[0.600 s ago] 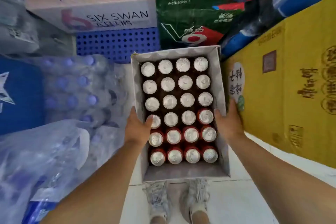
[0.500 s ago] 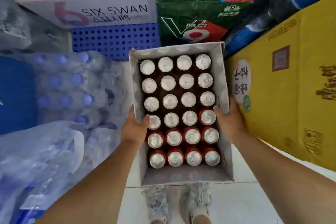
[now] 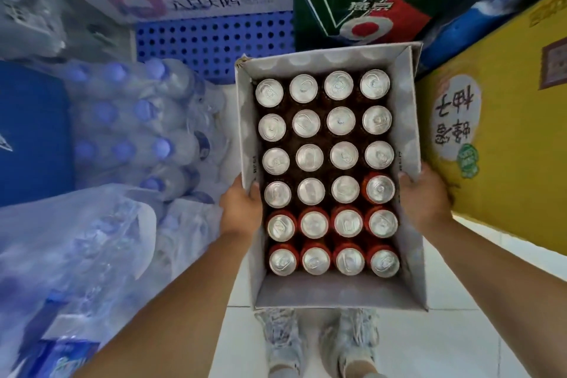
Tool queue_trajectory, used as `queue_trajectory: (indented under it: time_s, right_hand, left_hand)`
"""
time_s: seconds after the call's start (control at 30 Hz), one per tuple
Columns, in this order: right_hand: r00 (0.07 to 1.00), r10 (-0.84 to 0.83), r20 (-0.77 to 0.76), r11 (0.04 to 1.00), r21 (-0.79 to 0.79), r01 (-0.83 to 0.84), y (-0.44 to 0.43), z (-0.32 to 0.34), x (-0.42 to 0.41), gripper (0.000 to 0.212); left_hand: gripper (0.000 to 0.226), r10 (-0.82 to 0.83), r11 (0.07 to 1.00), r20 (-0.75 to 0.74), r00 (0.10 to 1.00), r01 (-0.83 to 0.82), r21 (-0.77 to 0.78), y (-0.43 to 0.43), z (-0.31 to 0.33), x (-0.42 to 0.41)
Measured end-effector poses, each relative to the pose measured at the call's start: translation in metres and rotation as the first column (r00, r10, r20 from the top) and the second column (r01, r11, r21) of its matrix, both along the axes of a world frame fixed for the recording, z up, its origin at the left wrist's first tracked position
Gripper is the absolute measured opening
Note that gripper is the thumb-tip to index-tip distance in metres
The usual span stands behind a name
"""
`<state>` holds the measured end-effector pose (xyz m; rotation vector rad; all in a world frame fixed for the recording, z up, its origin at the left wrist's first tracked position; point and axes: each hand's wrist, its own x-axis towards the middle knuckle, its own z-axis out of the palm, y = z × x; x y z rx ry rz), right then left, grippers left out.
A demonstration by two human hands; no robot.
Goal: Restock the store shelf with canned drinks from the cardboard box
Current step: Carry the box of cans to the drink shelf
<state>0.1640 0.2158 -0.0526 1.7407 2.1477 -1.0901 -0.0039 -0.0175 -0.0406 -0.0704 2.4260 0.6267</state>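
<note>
Shrink-wrapped packs of water bottles (image 3: 132, 132) fill the left side, and a yellow carton (image 3: 506, 138) stands on the right. Between them, the open cardboard box (image 3: 337, 293) is held above the tiled floor (image 3: 460, 347). Upright cans (image 3: 310, 156) with silver tops pack it, four across and six deep. The left hand (image 3: 239, 209) grips the box's left wall and the right hand (image 3: 425, 199) grips its right wall. On both hands the fingers (image 3: 254, 193) grasp the cardboard, thumbs hooked over the rim.

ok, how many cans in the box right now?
24 cans, all upright in the cardboard box: a full grid, four across and six deep, with no gaps. Any layer beneath them would be hidden.
</note>
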Motion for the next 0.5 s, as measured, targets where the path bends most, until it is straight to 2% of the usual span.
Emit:
queue_trajectory:
  time_s: [0.13, 0.23, 0.3, 0.5]
  right_hand:
    - [0.999, 0.004, -0.038, 1.000, 0.007, -0.004, -0.001, 0.017, 0.000, 0.018]
    - [0.999, 0.003, -0.034, 1.000, 0.012, -0.003, -0.006, 0.035, 0.003, 0.019]
    - [1.000, 0.019, -0.019, 1.000, 0.023, -0.018, -0.008, 0.053, 0.005, 0.020]
    - [0.997, 0.074, -0.012, 0.997, -0.006, -0.074, -0.021, 0.154, 0.021, 0.025]
  left_hand:
    - [0.030, -0.002, 1.000, -0.029, 1.000, 0.002, 0.006, -0.002, 0.017, 0.004]
    - [0.027, 0.040, 0.999, 0.000, 0.999, -0.040, 0.032, -0.006, 0.039, 0.013]
    - [0.026, 0.026, 1.000, -0.037, 0.999, -0.026, 0.006, -0.011, 0.056, 0.015]
    - [0.023, -0.040, 0.999, -0.042, 0.998, 0.038, -0.039, -0.029, 0.159, 0.017]
